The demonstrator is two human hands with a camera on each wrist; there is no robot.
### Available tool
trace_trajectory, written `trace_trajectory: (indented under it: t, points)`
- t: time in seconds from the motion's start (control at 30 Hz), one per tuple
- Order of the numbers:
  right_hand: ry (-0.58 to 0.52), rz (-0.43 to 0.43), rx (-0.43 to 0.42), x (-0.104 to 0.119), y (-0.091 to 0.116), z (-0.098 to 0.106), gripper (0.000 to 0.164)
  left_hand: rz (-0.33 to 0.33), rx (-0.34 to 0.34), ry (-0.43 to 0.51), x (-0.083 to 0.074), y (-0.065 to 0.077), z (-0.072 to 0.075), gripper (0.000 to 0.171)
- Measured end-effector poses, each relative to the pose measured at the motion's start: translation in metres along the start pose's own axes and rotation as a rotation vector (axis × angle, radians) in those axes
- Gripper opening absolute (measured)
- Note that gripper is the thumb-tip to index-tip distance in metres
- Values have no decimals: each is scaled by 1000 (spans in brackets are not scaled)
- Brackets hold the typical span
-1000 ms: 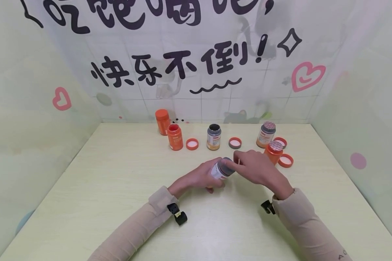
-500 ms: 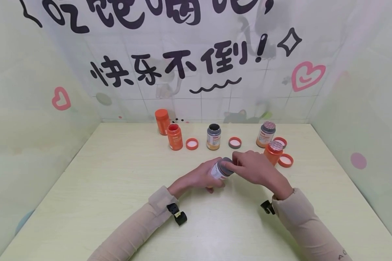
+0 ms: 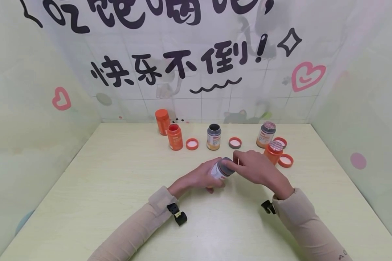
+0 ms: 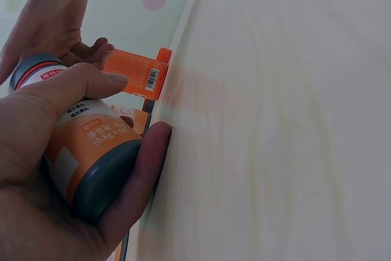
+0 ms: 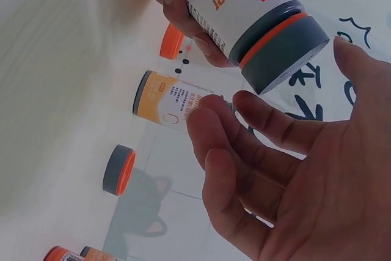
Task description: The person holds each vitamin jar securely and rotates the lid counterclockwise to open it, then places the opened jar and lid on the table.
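Over the tabletop (image 3: 101, 188), two sleeved forearms (image 3: 127, 228) converge. The left hand (image 3: 204, 177) is wrapped around a tilted supplement bottle (image 3: 219, 172); the right hand (image 3: 256, 166) arches beside its gray cap (image 5: 286, 54), fingers spread, loosely bent; contact indeterminable.

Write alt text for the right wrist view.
A tilted bottle with a dark grey cap sits in the left hand's grip; the right hand curves loosely beside the cap. Beyond are another bottle and a loose lid.
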State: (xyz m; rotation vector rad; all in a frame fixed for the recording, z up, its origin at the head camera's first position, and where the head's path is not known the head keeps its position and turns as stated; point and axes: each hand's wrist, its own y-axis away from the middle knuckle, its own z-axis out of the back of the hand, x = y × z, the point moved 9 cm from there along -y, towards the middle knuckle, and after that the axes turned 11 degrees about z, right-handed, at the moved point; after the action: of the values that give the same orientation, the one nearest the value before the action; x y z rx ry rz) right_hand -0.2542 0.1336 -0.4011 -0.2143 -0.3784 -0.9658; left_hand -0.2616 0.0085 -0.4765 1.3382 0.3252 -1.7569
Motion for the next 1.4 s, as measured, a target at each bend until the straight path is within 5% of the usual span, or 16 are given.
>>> trace_trajectory:
  t: [1.4]
  points:
    - [-8,-8,-1,-2,1,-1,55,0,-5,-11,0,-1,0,56]
